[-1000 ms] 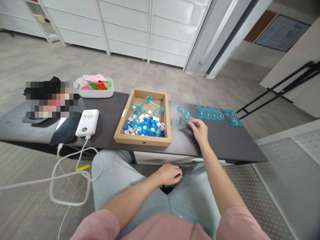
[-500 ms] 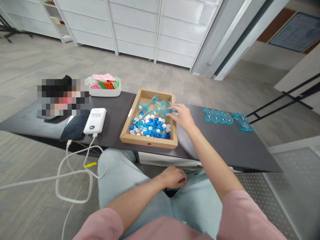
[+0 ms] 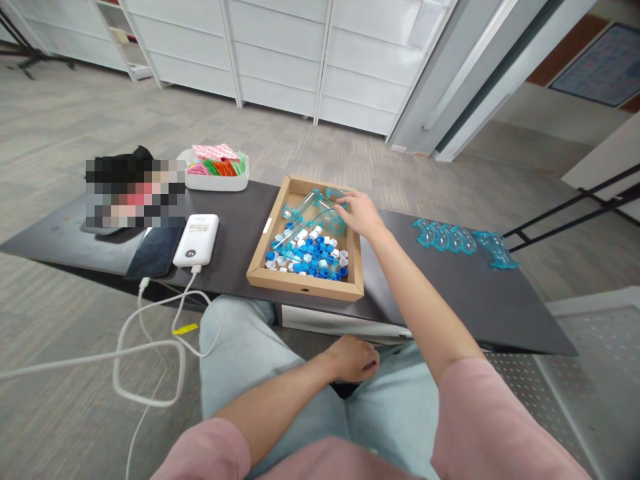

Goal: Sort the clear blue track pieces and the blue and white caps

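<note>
My right hand [image 3: 361, 212] reaches over the back right of a shallow cardboard box [image 3: 306, 288]. Its thumb and fingers close on the edge of a clear blue plastic piece [image 3: 336, 193]; the grip itself is partly hidden by the fingers. More clear blue plastic pieces [image 3: 309, 203] lie across one another in the box's rear half. Blue and white hexagonal pieces [image 3: 313, 253] are heaped in the front half, one transparent part lying over them. In my lap rests my left hand [image 3: 354, 360], its fingers curled in with nothing visible in them.
Right of the box, a row of curved clear blue pieces [image 3: 444, 237] lies beside a stack of similar parts [image 3: 495, 251]. To the left are a white power bank [image 3: 197, 240] with a cable [image 3: 150, 343], a dark phone [image 3: 156, 248] and a white basket [image 3: 220, 181] of colourful packets.
My right hand has moved slightly toward the back of the box, and a clear blue piece at its fingertips has shifted back with it. My left hand stays in my lap. The view has shifted slightly.
</note>
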`<state>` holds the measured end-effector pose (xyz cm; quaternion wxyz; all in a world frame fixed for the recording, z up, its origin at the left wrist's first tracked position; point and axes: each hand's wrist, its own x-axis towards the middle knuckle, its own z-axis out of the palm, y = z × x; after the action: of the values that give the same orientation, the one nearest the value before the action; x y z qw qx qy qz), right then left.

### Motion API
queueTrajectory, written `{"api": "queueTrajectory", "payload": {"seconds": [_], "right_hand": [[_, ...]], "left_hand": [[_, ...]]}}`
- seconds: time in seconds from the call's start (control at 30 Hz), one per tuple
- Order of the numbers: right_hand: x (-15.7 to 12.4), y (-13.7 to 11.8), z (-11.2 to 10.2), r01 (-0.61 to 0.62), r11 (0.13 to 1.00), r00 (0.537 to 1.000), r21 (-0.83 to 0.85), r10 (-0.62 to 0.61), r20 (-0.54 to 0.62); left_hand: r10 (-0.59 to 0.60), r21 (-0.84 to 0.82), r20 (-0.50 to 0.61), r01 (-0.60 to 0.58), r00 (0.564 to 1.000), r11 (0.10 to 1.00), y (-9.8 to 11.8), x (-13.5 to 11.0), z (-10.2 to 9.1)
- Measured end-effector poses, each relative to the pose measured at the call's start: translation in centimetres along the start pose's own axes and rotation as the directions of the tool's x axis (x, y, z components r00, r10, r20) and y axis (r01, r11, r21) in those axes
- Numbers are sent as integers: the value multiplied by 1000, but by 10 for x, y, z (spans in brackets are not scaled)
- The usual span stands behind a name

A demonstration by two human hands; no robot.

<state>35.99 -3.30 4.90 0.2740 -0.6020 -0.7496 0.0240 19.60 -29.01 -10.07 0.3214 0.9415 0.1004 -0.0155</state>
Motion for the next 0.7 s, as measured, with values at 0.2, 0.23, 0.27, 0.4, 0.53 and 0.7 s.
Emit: {"api": "queueTrajectory", "payload": {"seconds": [0.2,0.23,0.27,0.4,0.53,0.7], "right_hand": [[8,11,6,8,996,978,-91,11,207],[8,12,7,12,996,972,-86,9,235],[7,12,8,22,998,966,-66,-4,259],[4,9,6,59,995,945,83,-83,317],[3,1,-6,22,982,915,187,-95,391],[8,0,-10,-38,965,913,260,-72,401]], "left_hand": [[0,2,-6,0,1000,1000,1,0,-2],[0,4,-5,0,1000,1000,1,0,-2],[0,6,-4,0,1000,1000,2,0,-1],[-7,13,6,7,1000,1000,2,0,0],[-13,20,16,13,1000,1000,2,0,0],[-20,23,28,19,999,1000,3,0,-1]]}}
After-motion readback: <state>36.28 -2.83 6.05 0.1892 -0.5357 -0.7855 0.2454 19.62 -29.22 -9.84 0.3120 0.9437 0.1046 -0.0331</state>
